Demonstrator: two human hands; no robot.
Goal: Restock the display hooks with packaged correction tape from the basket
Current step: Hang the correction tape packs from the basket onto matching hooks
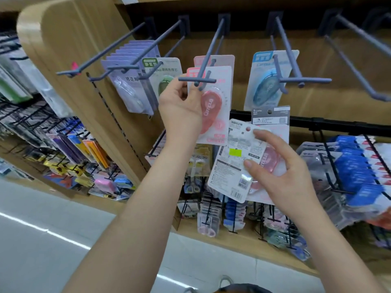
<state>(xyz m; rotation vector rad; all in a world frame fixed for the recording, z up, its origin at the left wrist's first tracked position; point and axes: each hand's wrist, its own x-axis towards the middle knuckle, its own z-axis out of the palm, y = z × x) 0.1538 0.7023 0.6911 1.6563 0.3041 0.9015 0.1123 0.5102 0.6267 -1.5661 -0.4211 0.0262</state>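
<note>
My left hand (179, 104) grips a pink correction tape pack (213, 106) by its left edge, with the pack's top hole at the tip of the middle grey hook (203, 79). Another pink pack (222, 60) hangs behind it on the same hook. My right hand (281, 168) holds a small stack of packs (234, 163) lower down, the front one showing its printed white back with a green sticker. Pink packs show behind that one. The basket is only a dark sliver (239, 289) at the bottom edge.
Neighbouring hooks carry purple packs (131, 81), a green pack (167, 79) and a blue pack (268, 81). The far right hook (359, 39) is bare. Below, a shelf holds dense rows of hanging stationery (355, 176). A wooden end panel (69, 49) stands at left, above pale floor (42, 240).
</note>
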